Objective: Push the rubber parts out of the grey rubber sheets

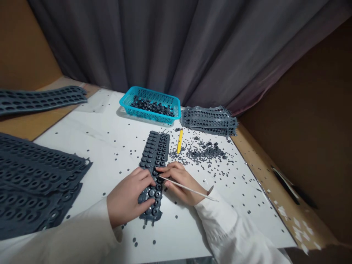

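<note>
A dark grey moulded rubber strip, studded with rows of round ring-shaped parts, lies lengthwise on the white tabletop. My left hand grips its near left side, fingers curled over the top and thumb lower down. My right hand is closed around a thin whitish stick, whose tip meets the strip close to my left fingertips. The stick's other end points back over my right sleeve. Beyond my right hand lies a yellow pen-like tool, beside a scatter of small black discs.
At the back stands a blue plastic basket holding many small black parts. Perforated rubber sheets lie to its right. More studded sheets are stacked at left, with a perforated strip behind. A dark-handled tool rests at right.
</note>
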{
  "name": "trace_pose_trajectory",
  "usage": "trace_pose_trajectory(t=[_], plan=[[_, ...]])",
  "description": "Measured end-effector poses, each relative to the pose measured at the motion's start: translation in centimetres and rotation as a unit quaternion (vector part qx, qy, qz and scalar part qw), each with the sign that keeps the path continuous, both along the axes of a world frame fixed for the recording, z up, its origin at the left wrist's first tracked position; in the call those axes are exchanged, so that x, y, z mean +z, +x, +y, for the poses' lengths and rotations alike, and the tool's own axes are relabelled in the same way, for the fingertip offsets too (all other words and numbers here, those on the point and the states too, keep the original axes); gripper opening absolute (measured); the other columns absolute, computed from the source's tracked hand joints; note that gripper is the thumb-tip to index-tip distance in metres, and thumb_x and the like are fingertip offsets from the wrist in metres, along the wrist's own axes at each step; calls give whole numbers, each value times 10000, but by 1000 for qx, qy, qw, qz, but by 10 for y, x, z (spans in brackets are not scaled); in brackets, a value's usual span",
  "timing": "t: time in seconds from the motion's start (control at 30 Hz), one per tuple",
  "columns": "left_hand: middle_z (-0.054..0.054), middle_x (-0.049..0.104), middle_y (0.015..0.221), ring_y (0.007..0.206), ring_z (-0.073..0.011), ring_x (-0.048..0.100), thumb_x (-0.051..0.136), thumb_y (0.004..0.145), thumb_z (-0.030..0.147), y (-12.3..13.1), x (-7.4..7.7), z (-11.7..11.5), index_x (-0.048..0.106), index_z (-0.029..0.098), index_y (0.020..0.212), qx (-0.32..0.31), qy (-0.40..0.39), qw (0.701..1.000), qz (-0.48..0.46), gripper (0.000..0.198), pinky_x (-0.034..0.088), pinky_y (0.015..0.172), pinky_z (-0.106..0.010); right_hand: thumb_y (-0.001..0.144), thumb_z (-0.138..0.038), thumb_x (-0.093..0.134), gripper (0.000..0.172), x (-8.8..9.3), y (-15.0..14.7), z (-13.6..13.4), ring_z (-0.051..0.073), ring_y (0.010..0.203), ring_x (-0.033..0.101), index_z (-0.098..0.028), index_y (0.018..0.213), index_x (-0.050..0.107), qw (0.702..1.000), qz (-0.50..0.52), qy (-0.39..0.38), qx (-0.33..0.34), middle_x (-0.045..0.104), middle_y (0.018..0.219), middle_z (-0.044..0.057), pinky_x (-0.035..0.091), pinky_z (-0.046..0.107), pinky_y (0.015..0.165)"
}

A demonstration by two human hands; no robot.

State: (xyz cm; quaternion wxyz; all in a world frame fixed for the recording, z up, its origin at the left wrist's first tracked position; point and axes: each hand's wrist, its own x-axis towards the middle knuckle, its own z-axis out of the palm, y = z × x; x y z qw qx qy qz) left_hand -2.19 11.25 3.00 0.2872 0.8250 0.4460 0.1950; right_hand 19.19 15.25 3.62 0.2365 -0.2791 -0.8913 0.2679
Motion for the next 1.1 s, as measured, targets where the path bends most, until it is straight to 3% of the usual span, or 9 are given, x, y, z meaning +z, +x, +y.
trace_pose_trajectory(t=[0.33, 0.43, 0.57, 0.7, 0.8, 1.0, 1.1], plan=[[-58, 548, 958, 945, -244, 482, 582, 767, 225, -2, -2, 0, 568, 204, 933, -2, 3, 1000, 1, 168, 432, 785, -363, 947, -269, 383, 209, -14, 2, 6, 232, 1000, 503, -169, 1055, 532, 989, -68, 111, -67, 573, 1241, 126, 442, 427, 849], [-57, 550, 963, 944, -242, 482, 579, 770, 216, -2, -1, 1, 556, 206, 949, -4, -2, 1000, -1, 181, 429, 786, -359, 950, -312, 369, 223, -10, 4, 4, 221, 995, 515, -178, 1056, 512, 994, -19, 81, -76, 588, 1211, 128, 451, 414, 857], [-47, 535, 927, 910, -237, 483, 610, 727, 222, -1, -2, 1, 500, 204, 899, 35, -14, 999, -24, 205, 431, 759, -351, 947, -358, 362, 263, -2, 3, -4, 208, 1046, 513, -187, 1074, 515, 1000, 7, 6, -8, 611, 1169, 123, 455, 390, 886], [-28, 512, 872, 874, -226, 477, 617, 706, 226, 0, -4, 1, 454, 206, 808, 49, -19, 998, -27, 193, 426, 727, -334, 941, -366, 378, 264, 1, 0, -8, 206, 1039, 509, -186, 1036, 545, 1000, 5, -17, 20, 625, 1154, 112, 447, 394, 896], [-23, 503, 860, 864, -220, 469, 607, 717, 221, 0, -4, 1, 441, 205, 773, 42, -16, 999, -19, 176, 419, 721, -329, 945, -360, 372, 276, -2, 0, -7, 206, 1018, 509, -174, 1045, 549, 1000, -1, -10, 21, 629, 1152, 109, 439, 393, 900], [-26, 498, 860, 845, -215, 457, 596, 734, 231, 0, -2, 1, 431, 200, 751, 34, -17, 999, -5, 169, 415, 712, -328, 959, -371, 326, 310, -11, 2, -3, 233, 1005, 487, -158, 1057, 528, 996, -54, 73, -18, 567, 1265, 106, 440, 427, 861], [-28, 497, 861, 850, -220, 459, 598, 735, 229, -1, -1, 2, 430, 201, 757, 28, -12, 1000, -2, 172, 413, 709, -330, 958, -395, 315, 320, -8, 2, -5, 225, 1020, 485, -172, 1058, 522, 997, -34, 61, -29, 572, 1257, 100, 443, 419, 880]])
